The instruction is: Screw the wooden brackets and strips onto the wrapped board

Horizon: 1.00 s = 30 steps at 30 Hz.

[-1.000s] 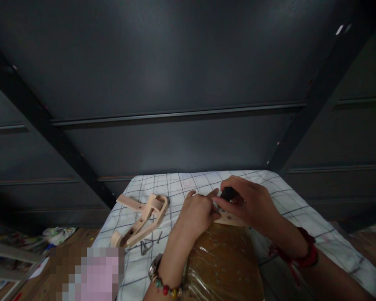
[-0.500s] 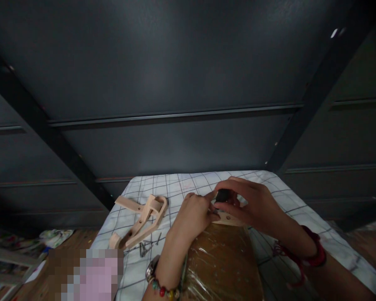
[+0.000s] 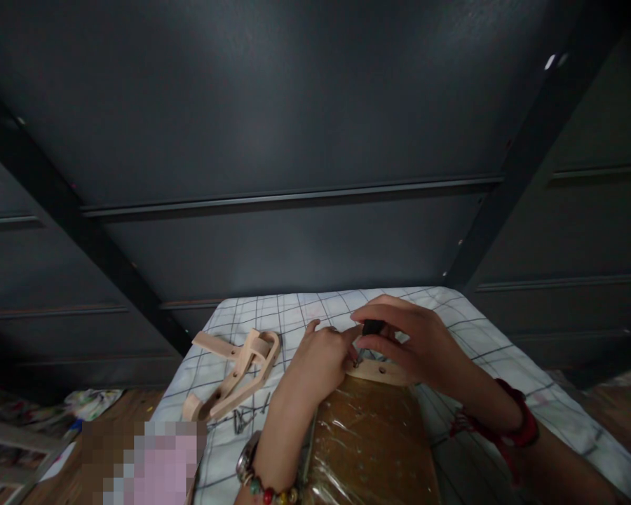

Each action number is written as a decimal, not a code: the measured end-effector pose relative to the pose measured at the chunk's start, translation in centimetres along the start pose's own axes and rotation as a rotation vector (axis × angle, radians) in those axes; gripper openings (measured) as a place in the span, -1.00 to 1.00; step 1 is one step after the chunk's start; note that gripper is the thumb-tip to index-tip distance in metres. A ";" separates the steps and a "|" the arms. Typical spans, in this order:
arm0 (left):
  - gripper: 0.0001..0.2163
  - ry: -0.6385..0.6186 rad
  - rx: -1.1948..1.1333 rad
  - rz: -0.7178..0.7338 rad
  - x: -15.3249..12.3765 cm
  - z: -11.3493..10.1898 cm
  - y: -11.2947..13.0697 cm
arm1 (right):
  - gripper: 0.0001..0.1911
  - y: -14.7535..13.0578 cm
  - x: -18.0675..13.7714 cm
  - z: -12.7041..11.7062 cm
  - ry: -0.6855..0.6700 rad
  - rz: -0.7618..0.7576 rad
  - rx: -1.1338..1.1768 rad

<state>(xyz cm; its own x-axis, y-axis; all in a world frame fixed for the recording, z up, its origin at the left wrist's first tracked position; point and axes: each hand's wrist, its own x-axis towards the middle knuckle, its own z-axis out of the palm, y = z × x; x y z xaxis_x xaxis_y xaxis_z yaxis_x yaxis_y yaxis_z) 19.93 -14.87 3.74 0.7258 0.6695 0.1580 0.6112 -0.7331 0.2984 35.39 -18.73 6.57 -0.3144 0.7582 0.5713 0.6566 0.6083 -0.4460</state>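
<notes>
A pale curved wooden strip (image 3: 379, 372) with a dark hole lies across the far end of a brown panel (image 3: 373, 442) wrapped in clear film. My left hand (image 3: 323, 361) is closed at the strip's left end, its fingertips partly hidden. Between the thumb and fingers of my right hand (image 3: 418, 340) is a black-handled tool (image 3: 373, 327), which looks like a short screwdriver. Its lower end points at the strip's left end, beside my left fingertips, where a small bit of metal (image 3: 356, 362) shows.
Left of my hands, several jointed or stacked pale wooden pieces (image 3: 247, 365) rest on the white checked cloth (image 3: 305, 308). Loose screws (image 3: 245, 417) lie near them. A dark panelled wall (image 3: 294, 245) rises behind the table. A blurred pink patch (image 3: 163, 463) is at lower left.
My left hand has drawn back slightly to the left, uncovering more of the wooden strip's left end. My right fingers have turned a little around the black handle.
</notes>
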 end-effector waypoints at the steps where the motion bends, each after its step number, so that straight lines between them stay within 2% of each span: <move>1: -0.78 0.010 0.023 -0.006 -0.1 -0.1 0.0 | -0.79 0.0 -0.1 -0.3 -0.038 -0.020 0.000; 5: -0.58 0.017 0.084 -0.121 -0.5 -0.8 -0.5 | -0.65 0.1 -0.5 -1.3 -0.133 -0.049 -0.045; 7: -0.58 -0.046 0.032 -0.173 -0.6 -0.9 -1.1 | -0.72 0.1 -0.4 -1.3 -0.092 -0.026 -0.080; 10: -0.68 -0.081 -0.081 -0.133 -0.5 -0.6 -1.8 | -0.90 0.0 -0.1 -0.8 0.001 0.034 -0.122; 14: -0.70 -0.055 -0.160 -0.078 -0.5 -0.5 -1.9 | -0.88 -0.2 0.0 0.6 0.118 0.034 -0.186; 16: -0.69 -0.043 -0.162 -0.085 -0.5 -0.6 -1.8 | -0.93 -0.2 -0.1 1.1 0.139 0.027 -0.154; 19: -0.72 -0.033 -0.175 -0.081 -0.5 -0.5 -1.9 | -0.84 -0.2 -0.2 0.9 0.057 0.015 -0.049; 22: -0.77 -0.043 -0.193 -0.073 -0.5 -0.3 -2.2 | -0.75 0.0 -0.4 -0.1 -0.084 -0.013 -0.006; 24: -0.79 -0.041 -0.181 -0.077 -0.6 -0.2 -2.4 | -0.67 0.0 -0.4 -0.9 -0.125 -0.025 -0.011; 27: -0.78 -0.037 -0.166 -0.081 -0.6 0.0 -2.5 | -0.70 0.2 -0.3 -1.2 -0.099 -0.029 -0.058; 30: -0.80 -0.053 -0.165 -0.047 -0.5 0.1 -2.5 | -0.88 0.3 -0.1 -0.5 0.003 0.013 -0.137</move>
<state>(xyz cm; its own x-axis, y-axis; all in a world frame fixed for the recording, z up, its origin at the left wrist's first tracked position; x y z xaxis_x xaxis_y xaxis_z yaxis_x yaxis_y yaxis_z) 18.08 -13.39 2.81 0.7161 0.6920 0.0912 0.5878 -0.6684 0.4558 35.90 -18.70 6.73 -0.3035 0.7650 0.5680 0.7480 0.5606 -0.3553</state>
